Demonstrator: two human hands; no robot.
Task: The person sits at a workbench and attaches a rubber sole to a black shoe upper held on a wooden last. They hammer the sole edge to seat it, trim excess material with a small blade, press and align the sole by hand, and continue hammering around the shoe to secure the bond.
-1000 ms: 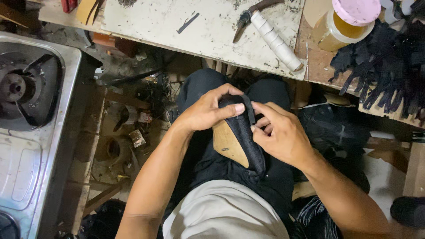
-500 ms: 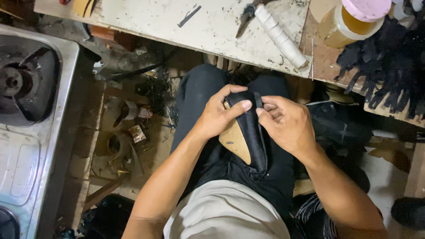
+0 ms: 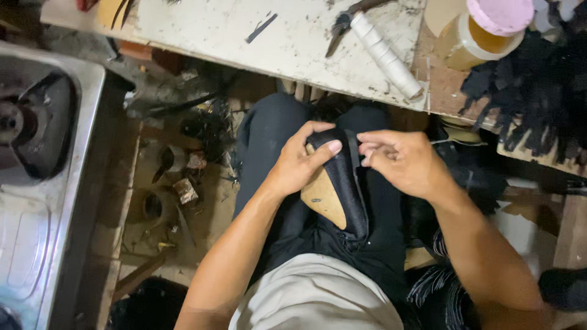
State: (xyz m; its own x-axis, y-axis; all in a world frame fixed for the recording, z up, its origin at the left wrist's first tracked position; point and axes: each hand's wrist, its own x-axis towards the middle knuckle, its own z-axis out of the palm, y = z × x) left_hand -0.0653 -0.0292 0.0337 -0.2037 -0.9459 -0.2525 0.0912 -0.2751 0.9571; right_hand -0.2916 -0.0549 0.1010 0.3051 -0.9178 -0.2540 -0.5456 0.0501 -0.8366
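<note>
A black shoe upper stretched over a tan sole piece (image 3: 336, 189) rests on my lap, toe pointing toward the workbench. My left hand (image 3: 299, 162) grips the toe end, thumb laid across the black material. My right hand (image 3: 403, 162) sits just right of the shoe, its fingertips pinching the black edge near the toe. Both forearms reach in from the bottom of the view over my dark trousers.
A worn white workbench (image 3: 293, 43) runs across the top with a white-wrapped tool (image 3: 385, 55), a pink-lidded jar (image 3: 483, 27) and black material pieces (image 3: 538, 91). A metal gas stove (image 3: 43, 159) stands at left. Scraps litter the floor (image 3: 177, 183).
My right hand has shifted slightly right off the shoe's top, fingers now pinching its edge. The left hand keeps its grip on the toe.
</note>
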